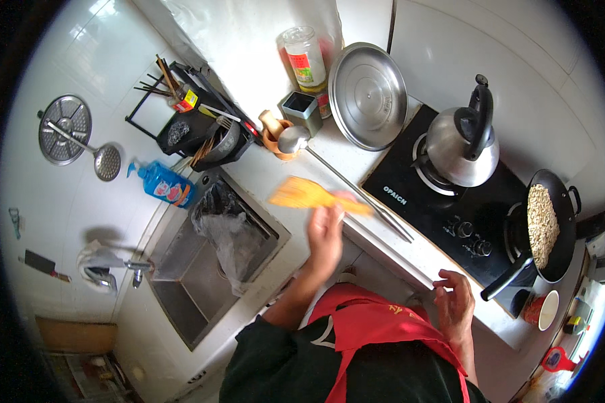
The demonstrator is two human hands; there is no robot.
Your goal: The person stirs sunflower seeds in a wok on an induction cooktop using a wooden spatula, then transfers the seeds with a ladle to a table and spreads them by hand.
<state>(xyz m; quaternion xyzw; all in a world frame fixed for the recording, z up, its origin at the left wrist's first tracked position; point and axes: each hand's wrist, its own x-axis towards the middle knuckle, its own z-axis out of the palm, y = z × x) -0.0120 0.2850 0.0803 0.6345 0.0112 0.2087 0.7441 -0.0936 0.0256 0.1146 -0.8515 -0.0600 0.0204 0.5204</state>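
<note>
My left hand (325,229) grips the handle of a wooden spatula (302,194), held above the counter near its front edge and slightly blurred. The spatula's flat blade points left. Empty and with its fingers apart, my right hand (454,297) is by the counter's front edge, left of the wok's handle (506,277). The black wok (567,242) sits on the right burner with a heap of what look like sunflower seeds (542,226) inside. A long-handled metal ladle (338,174) lies on the counter beyond the spatula.
A steel kettle (459,146) stands on the other burner of the black gas hob (398,176). A round metal lid (368,95) leans at the back. Left is a sink (181,302) with a plastic bag (232,237). A paper cup (542,310) stands near the wok.
</note>
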